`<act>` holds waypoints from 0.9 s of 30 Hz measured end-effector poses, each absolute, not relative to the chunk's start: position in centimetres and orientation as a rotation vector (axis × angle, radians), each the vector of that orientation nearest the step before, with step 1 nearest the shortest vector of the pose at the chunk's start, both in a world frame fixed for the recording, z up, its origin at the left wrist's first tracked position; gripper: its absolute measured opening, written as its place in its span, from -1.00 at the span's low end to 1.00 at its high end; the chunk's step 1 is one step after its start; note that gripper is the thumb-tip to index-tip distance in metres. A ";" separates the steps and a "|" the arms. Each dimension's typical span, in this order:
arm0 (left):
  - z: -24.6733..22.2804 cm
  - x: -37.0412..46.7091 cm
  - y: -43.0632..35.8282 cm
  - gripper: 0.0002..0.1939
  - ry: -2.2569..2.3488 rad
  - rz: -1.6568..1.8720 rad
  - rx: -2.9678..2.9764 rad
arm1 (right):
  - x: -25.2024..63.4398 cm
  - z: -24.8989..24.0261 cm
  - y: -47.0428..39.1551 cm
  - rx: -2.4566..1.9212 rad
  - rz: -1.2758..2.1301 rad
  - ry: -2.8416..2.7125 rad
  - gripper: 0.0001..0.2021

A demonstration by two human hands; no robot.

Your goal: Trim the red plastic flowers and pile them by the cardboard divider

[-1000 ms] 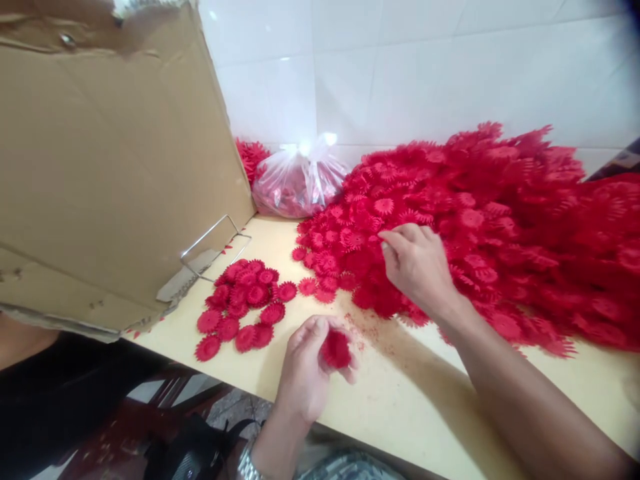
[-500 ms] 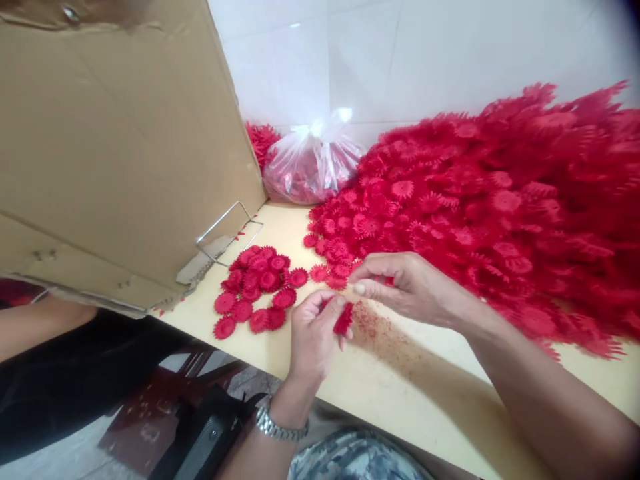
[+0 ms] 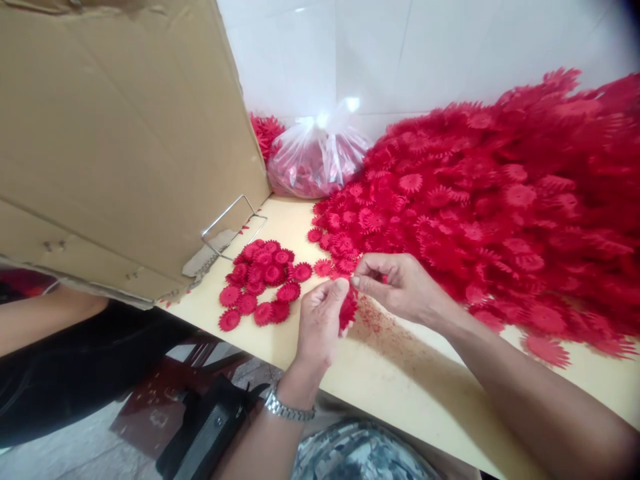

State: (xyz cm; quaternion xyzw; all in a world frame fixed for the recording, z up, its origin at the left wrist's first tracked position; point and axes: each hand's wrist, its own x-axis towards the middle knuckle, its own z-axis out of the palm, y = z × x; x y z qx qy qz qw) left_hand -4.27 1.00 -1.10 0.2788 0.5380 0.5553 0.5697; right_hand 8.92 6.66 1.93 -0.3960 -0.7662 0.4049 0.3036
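Note:
My left hand (image 3: 316, 327), with a metal-banded watch on its wrist, is closed on a red toothed disc (image 3: 349, 312) that looks like a small flower. The thumb lies across the disc's upper edge and hides part of it. Close by on the right, my right hand (image 3: 403, 290) is closed in a pinch, its fingertips at the left thumb. Whatever those fingertips hold is too small to make out. Left of the hands lies a small group of round red discs (image 3: 260, 273) with toothed rims, some piled up.
A large heap of red toothed discs (image 3: 450, 200) covers the right of the table (image 3: 380, 393). Behind stands a tied clear bag (image 3: 320, 160) of red pieces. A cardboard box (image 3: 125, 147) and a bent wire frame (image 3: 227, 217) are at the left. Another person's arm (image 3: 55, 313) shows beyond.
My right fingertips have come closer to the left thumb, and the left hand has turned a little. The whole view has shifted slightly. The red disc stays in my left hand.

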 end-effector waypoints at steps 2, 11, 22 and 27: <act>-1.2 -4.4 0.8 -0.55 1.266 1.263 0.639 | 9.8 2.0 7.4 -1.176 0.705 -2.032 -0.84; -0.7 -5.3 -0.1 -0.71 0.980 1.152 0.559 | 13.4 1.3 10.5 -1.346 -0.366 -2.093 -0.74; -1.3 -5.2 -0.2 -0.58 1.347 1.246 0.725 | 10.2 3.2 7.0 -0.847 0.983 -2.277 -0.85; -1.3 -5.0 0.0 -0.52 1.319 1.286 0.753 | 8.6 2.3 6.0 -0.764 1.145 -2.261 -0.85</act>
